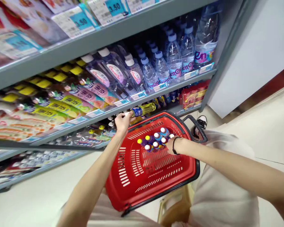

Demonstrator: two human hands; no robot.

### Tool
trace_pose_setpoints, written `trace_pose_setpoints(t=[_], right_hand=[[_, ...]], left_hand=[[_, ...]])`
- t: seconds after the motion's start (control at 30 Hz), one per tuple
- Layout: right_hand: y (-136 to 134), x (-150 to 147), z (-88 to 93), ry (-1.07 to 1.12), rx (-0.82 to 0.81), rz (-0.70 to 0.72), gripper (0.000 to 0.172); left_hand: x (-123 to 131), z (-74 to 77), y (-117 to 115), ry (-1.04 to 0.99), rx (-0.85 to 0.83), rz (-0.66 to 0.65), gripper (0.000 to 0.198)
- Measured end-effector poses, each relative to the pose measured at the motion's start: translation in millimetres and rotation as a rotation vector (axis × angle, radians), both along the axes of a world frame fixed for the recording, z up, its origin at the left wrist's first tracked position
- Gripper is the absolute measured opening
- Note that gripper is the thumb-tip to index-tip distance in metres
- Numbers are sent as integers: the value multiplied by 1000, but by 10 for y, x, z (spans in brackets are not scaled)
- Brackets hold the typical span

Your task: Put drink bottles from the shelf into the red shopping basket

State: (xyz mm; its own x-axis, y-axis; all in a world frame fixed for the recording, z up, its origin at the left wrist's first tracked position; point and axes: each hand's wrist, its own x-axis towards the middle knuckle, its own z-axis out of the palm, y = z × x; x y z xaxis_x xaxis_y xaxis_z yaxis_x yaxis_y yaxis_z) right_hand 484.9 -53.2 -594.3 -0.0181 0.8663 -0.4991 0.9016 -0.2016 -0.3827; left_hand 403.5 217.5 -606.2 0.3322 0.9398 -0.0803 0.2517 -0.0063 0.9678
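Observation:
My left hand (pixel 124 121) is closed round the capped end of a drink bottle (pixel 145 109) with yellow liquid and a blue label. It holds the bottle lying sideways above the far rim of the red shopping basket (pixel 130 195), in front of the lower shelf. Inside the basket, several small bottles (pixel 156 140) with white or yellow caps stand upright in a cluster. My right hand (pixel 174 145), with a dark band at the wrist, reaches into the basket at the right end of that cluster. Its fingers are mostly hidden, so its grip does not show.
Bottled drinks (pixel 59 104) and water bottles (pixel 174 53) fill the middle shelf (pixel 109 115). Red canned packs (pixel 194 94) sit at the right of the lower shelf. A wooden stool (pixel 177 209) is under the basket. A shoe (pixel 201 123) shows at the right.

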Motion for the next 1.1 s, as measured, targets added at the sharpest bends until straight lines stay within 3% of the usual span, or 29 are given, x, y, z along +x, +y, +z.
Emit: trace_pose_setpoints(t=[0.1, 0.3, 0.37, 0.43, 0.53, 0.6, 0.63, 0.7, 0.8, 0.93, 1.1], right_hand=[[-5, 63, 150, 5, -13, -61, 20], [146, 255, 266, 105, 185, -323, 29], [223, 268, 284, 191, 233, -396, 41], [277, 209, 315, 370, 272, -474, 59], [283, 0, 353, 1054, 227, -609, 76], [249, -170, 341, 1515, 4, -597, 82], [229, -248, 321, 1614, -104, -577, 80], [197, -364, 260, 1631, -159, -611, 65], [189, -414, 163, 1530, -80, -665, 48], [212, -370, 97, 1334, 3, -601, 55], [160, -420, 58, 1041, 329, -588, 61]], left_hand=[[-372, 322, 1, -77, -37, 10, 26], [-1018, 1042, 38, -168, -70, -116, 37], [-1165, 1206, 12, -168, -65, -172, 40], [-1254, 1274, -35, -158, -80, -234, 41], [-1284, 1196, -117, -144, -127, -318, 45], [-1271, 1071, -161, -129, -153, -353, 48], [-1267, 1002, -180, -114, -166, -368, 49], [-1282, 872, -210, -82, -203, -401, 54], [-1361, 727, -248, -99, -265, -440, 64], [-1477, 649, -272, -247, -328, -416, 57], [-1536, 673, -266, -382, -367, -433, 51]])
